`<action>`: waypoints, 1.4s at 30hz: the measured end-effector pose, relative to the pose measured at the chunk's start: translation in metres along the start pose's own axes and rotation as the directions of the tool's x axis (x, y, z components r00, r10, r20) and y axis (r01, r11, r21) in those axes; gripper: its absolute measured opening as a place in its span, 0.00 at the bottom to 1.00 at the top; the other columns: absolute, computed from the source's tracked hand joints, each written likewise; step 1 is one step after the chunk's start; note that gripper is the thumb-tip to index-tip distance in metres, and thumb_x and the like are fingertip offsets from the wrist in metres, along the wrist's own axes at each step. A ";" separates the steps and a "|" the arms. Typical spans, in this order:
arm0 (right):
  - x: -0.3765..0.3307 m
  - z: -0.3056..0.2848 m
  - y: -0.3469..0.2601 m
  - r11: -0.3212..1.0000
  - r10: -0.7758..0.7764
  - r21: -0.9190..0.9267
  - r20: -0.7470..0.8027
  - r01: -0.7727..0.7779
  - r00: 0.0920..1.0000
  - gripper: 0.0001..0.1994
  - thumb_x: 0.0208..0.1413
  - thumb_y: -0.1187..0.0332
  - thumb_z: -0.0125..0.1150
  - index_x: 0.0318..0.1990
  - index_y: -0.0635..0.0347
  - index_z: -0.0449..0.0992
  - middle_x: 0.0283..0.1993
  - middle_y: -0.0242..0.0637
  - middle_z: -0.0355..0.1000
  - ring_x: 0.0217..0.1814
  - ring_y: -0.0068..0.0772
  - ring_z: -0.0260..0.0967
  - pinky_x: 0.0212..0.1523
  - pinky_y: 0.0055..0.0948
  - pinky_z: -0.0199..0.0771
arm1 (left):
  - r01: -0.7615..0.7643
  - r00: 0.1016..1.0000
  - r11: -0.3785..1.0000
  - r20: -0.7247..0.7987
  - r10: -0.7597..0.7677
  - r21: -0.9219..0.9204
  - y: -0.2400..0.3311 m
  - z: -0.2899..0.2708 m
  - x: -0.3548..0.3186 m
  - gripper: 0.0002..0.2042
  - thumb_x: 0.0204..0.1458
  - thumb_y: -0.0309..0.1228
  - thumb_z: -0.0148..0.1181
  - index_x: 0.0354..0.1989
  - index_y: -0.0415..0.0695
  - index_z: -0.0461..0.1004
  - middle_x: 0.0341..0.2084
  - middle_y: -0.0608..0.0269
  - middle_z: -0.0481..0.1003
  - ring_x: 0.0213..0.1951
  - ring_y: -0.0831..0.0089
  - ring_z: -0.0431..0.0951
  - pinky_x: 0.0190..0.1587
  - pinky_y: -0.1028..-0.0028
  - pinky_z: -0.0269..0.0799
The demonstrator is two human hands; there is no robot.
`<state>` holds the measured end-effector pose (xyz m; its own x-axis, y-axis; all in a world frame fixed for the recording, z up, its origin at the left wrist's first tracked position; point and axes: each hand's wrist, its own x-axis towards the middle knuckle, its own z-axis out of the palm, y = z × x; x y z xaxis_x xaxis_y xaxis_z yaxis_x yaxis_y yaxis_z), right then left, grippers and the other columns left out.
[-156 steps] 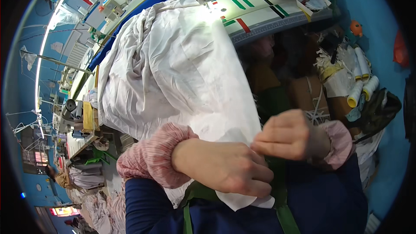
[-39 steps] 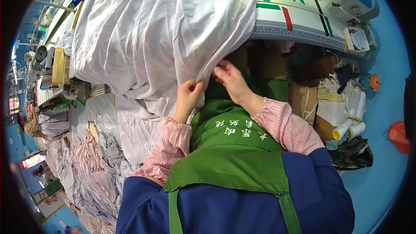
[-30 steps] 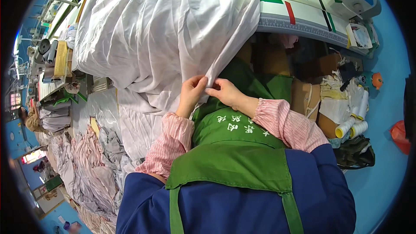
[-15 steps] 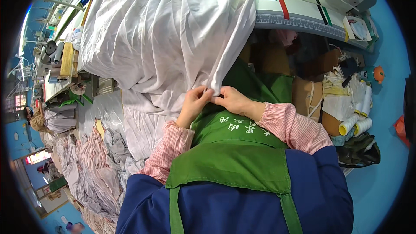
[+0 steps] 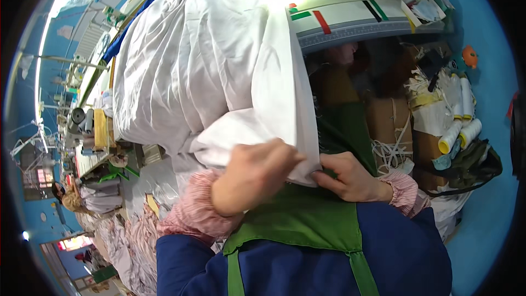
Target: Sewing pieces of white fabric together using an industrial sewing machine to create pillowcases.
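While gripped: white cloth [image 5: 219,77], both hands.

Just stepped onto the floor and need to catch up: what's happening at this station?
A person in a green apron is handling a big piece of white fabric that spills off the sewing table toward their lap. The left hand grips the fabric's lower edge, and the right hand pinches the same edge just beside it, at apron level. Thread cones and cardboard boxes sit under the table on the right.
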<state>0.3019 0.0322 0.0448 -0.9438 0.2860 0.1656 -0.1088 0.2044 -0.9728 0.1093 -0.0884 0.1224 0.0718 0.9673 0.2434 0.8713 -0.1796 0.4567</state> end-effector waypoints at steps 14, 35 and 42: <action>0.068 -0.038 0.073 0.934 0.138 0.357 -0.391 0.012 0.910 0.11 0.62 0.71 0.54 0.48 0.65 0.74 0.46 0.33 0.74 0.49 0.23 0.69 0.50 0.28 0.72 | -0.413 0.808 0.860 0.315 0.497 -0.299 -0.041 0.030 0.047 0.08 0.39 0.25 0.62 0.29 0.38 0.75 0.37 0.57 0.72 0.37 0.63 0.74 0.38 0.68 0.73; 0.062 -0.040 0.113 0.786 -0.410 -0.567 -0.175 0.249 0.895 0.13 0.32 0.82 0.60 0.31 0.63 0.80 0.33 0.37 0.77 0.32 0.35 0.74 0.30 0.28 0.76 | 0.555 0.822 0.729 -0.398 -0.408 0.400 -0.235 0.020 0.073 0.35 0.53 0.54 0.58 0.65 0.46 0.63 0.64 0.42 0.59 0.67 0.39 0.51 0.65 0.43 0.47; 0.104 -0.064 0.115 0.825 -0.335 -0.535 -0.202 0.183 0.920 0.15 0.31 0.83 0.61 0.33 0.63 0.80 0.34 0.37 0.77 0.31 0.35 0.73 0.29 0.28 0.75 | 0.508 0.861 0.717 -0.282 -0.422 0.477 -0.320 0.004 0.087 0.37 0.54 0.56 0.55 0.68 0.48 0.59 0.66 0.37 0.54 0.68 0.41 0.50 0.67 0.45 0.42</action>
<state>0.2107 0.1456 -0.0398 -0.7690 0.3839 0.5112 -0.0957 0.7214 -0.6858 -0.1612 0.0540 -0.0055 -0.4431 0.8586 0.2580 0.8930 0.4480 0.0429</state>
